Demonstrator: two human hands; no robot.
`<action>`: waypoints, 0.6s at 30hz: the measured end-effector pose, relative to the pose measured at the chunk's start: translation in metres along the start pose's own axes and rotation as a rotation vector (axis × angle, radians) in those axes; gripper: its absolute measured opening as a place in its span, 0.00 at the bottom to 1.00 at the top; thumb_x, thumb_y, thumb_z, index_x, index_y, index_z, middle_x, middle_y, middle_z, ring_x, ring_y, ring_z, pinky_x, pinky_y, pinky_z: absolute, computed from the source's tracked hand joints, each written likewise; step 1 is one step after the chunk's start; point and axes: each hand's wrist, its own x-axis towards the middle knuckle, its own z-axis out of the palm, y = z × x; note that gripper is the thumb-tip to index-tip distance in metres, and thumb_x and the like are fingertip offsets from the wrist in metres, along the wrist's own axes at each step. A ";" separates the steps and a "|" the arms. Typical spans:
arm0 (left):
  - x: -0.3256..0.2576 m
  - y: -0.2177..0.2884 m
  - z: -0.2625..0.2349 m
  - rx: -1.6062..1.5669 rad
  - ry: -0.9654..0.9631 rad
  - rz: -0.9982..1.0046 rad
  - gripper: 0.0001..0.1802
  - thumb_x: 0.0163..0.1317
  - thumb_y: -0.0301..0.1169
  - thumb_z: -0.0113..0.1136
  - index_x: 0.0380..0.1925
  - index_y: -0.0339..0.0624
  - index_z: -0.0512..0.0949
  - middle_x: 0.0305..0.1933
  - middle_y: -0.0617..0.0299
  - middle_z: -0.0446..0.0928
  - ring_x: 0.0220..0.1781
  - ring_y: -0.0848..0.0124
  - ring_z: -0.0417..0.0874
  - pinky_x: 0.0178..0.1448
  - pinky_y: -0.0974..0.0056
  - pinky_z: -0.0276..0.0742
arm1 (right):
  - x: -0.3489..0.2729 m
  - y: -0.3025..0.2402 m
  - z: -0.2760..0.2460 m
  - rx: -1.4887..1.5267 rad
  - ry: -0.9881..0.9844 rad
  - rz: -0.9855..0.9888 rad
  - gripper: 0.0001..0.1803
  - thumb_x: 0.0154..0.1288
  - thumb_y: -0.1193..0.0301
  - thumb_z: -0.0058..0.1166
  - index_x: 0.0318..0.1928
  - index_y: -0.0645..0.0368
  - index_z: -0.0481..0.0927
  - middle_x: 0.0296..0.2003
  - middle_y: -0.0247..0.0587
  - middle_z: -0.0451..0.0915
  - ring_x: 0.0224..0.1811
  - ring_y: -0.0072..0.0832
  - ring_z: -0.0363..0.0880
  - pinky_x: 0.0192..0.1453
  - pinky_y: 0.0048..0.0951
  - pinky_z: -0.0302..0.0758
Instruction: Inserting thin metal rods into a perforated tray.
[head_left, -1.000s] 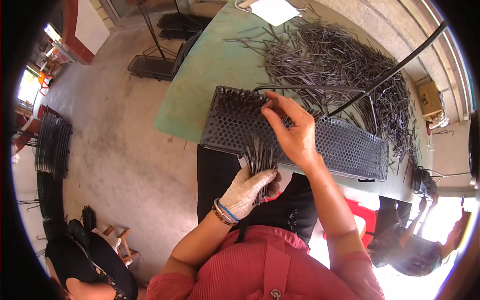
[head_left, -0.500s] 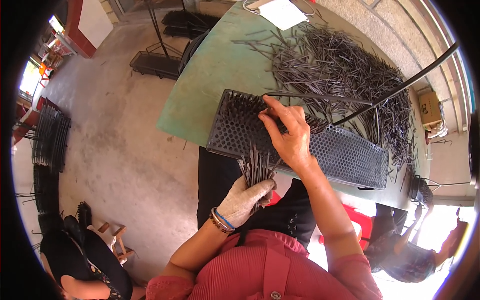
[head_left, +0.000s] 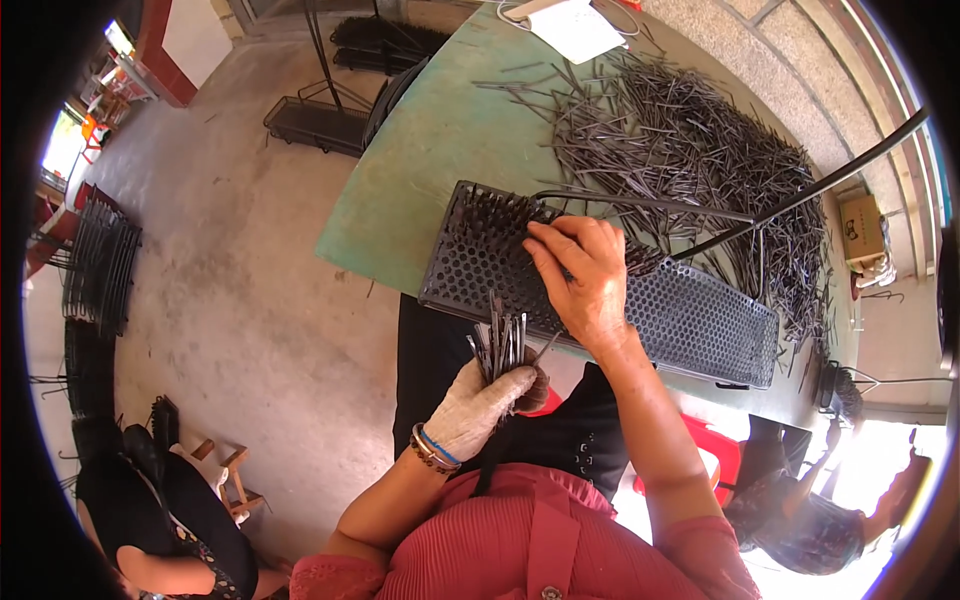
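My left hand, in a pale worn glove, grips a bundle of thin dark metal rods that point up toward the table edge. My right hand, bare, rests on a black perforated tray lying along the near edge of the green table. Its fingertips pinch at the tray's surface beside a patch of rods standing in the holes at the tray's left end. I cannot tell whether a rod is between the fingers.
A large loose heap of dark rods covers the far right of the table, with white paper at the back. A black hose crosses over the tray. Wire racks lie on the concrete floor at left. Other people sit at lower left and lower right.
The view has shifted slightly. My right hand stays on the tray, its fingers drawn a little closer together. The left hand still holds the rod bundle just below the tray.
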 end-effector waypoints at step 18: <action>-0.003 0.005 0.005 -0.054 0.044 0.039 0.16 0.69 0.33 0.58 0.52 0.37 0.73 0.41 0.61 0.80 0.37 0.76 0.81 0.41 0.70 0.78 | -0.004 -0.009 -0.028 0.368 -0.037 0.311 0.10 0.63 0.74 0.62 0.43 0.64 0.84 0.36 0.44 0.81 0.35 0.37 0.79 0.38 0.31 0.75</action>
